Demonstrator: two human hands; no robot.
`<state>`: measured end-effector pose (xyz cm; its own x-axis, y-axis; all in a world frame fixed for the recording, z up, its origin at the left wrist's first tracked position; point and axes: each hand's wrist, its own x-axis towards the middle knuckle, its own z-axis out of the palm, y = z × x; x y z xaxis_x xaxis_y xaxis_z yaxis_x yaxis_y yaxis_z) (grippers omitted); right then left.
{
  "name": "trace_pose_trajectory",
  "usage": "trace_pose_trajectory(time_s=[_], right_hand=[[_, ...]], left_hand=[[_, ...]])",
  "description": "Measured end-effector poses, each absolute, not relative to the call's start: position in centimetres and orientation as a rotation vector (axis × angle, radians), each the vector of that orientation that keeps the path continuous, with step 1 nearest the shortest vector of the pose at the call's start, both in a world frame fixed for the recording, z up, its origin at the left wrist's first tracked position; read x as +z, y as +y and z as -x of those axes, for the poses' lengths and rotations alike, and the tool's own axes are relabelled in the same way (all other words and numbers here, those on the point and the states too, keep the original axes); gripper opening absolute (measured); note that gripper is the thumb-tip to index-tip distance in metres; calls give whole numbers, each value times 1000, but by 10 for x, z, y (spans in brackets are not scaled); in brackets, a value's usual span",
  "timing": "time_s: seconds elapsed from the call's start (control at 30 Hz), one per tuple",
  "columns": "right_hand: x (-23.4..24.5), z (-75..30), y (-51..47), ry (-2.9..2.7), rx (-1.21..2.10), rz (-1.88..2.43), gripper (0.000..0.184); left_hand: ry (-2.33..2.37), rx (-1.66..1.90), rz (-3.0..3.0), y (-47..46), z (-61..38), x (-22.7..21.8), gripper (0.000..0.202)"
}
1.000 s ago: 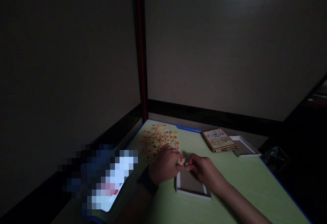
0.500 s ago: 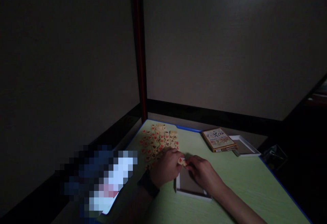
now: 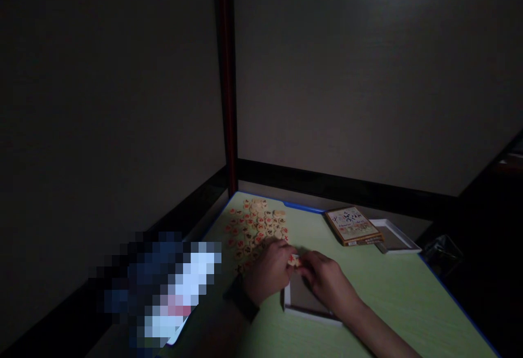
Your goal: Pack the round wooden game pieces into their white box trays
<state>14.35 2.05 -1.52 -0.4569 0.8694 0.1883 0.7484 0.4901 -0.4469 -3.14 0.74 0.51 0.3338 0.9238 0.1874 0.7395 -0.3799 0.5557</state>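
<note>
Close together over a shallow white-rimmed box tray, my two hands meet around small round xiangqi pieces with red characters. My left hand, with a dark band at the wrist, is closed, its fingertips against the pieces from the left. Pinching from the other side is my right hand, its thumb and fingers on the pieces' right edge. How many pieces are between them I cannot tell. Many loose xiangqi pieces, marked red or black, lie beyond and left of my left hand, which hides some of them.
A printed game box lies at the back right of the green table, beside another white-rimmed tray. At the left edge is a bright, pixelated flat object. Walls meet behind the table, and a clear bag sits beyond its right edge.
The whole view has shifted slightly. My hands stay together over the tray, and the fingers now cover a little more of the pieces between them.
</note>
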Motion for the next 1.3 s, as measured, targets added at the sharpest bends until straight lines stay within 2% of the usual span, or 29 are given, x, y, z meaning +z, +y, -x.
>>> trace_pose_trajectory(time_s=[0.17,0.4,0.73,1.0,1.3], right_hand=[[11,-151,39,-2328,387,1278,20],[51,-111,134,-2448,259,1186,23],[26,-12,217,-2736,308,946,46],[14,-1,225,-2807,418,848,36],[14,-2,220,-2579,862,858,28]], left_hand=[[1490,652,-2224,6,32,4,21],[1517,676,-2271,7,32,-1,17],[1571,645,-2267,1,28,1,17],[1588,641,-2334,1,26,-5,19],[1601,568,-2371,0,26,2,24]])
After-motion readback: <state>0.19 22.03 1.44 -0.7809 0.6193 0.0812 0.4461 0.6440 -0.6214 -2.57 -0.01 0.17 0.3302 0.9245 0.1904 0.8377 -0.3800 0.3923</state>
